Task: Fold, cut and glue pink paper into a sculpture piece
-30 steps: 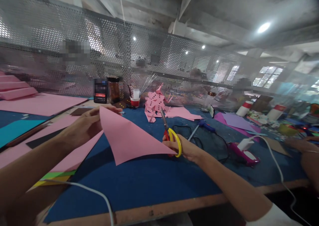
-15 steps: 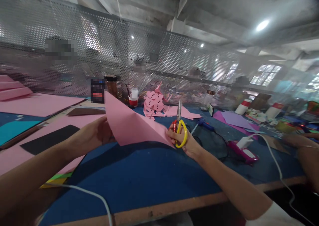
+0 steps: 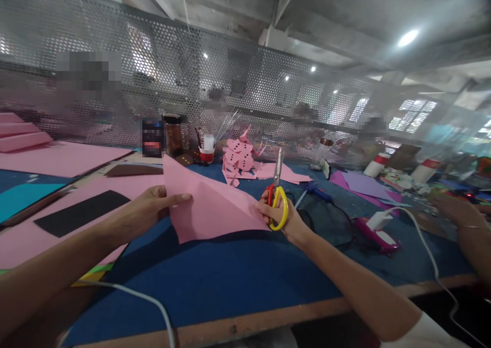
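A sheet of pink paper (image 3: 215,205) is held up between both hands above the blue tabletop (image 3: 215,276). My left hand (image 3: 161,202) grips its left edge, thumb on the near face and the other fingers behind. The right corner is pinched by my right hand (image 3: 282,215), which also carries scissors (image 3: 279,194) with one yellow and one red handle. Their blades point upward and look closed. Behind the sheet stands a pile of pink paper cutouts (image 3: 240,156) with dark dots.
Pink sheets (image 3: 26,243) with a black piece (image 3: 82,212) lie at left. A blue glue gun (image 3: 318,192), a magenta power strip (image 3: 378,235) and white cable (image 3: 425,256) are at right, near another person's arm (image 3: 468,230). A perforated metal screen (image 3: 245,82) stands behind.
The pink sheet's left side has turned flatter toward me and dropped slightly. My left thumb now lies over its near face. The right hand keeps the scissors and the corner.
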The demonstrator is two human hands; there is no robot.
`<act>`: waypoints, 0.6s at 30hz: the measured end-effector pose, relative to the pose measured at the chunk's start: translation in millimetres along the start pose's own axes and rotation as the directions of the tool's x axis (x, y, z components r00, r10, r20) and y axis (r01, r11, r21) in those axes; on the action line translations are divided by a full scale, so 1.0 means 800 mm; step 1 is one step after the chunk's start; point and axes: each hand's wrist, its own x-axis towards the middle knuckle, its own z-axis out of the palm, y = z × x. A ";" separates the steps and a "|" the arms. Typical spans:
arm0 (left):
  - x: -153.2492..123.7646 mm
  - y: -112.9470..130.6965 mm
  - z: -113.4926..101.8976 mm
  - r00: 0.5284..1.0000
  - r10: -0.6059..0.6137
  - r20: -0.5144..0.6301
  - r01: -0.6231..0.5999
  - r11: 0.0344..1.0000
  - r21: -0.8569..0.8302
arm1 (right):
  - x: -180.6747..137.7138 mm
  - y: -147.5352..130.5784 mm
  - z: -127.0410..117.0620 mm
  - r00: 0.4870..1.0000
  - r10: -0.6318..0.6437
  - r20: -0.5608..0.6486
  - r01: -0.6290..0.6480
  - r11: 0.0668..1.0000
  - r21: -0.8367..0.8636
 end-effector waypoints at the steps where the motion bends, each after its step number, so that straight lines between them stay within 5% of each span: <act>1: 0.001 0.000 0.000 1.000 -0.001 -0.007 0.001 1.000 0.004 | 0.000 0.000 0.001 1.000 -0.006 0.004 0.006 1.000 -0.006; 10: -0.010 0.001 0.011 0.997 -0.060 0.047 0.061 0.998 -0.027 | -0.003 -0.004 0.007 0.992 -0.043 -0.116 0.039 0.999 -0.030; 18: -0.028 0.004 0.011 0.952 -0.224 0.208 0.251 0.961 -0.117 | -0.001 -0.010 0.000 0.971 -0.140 -0.195 0.149 0.988 0.032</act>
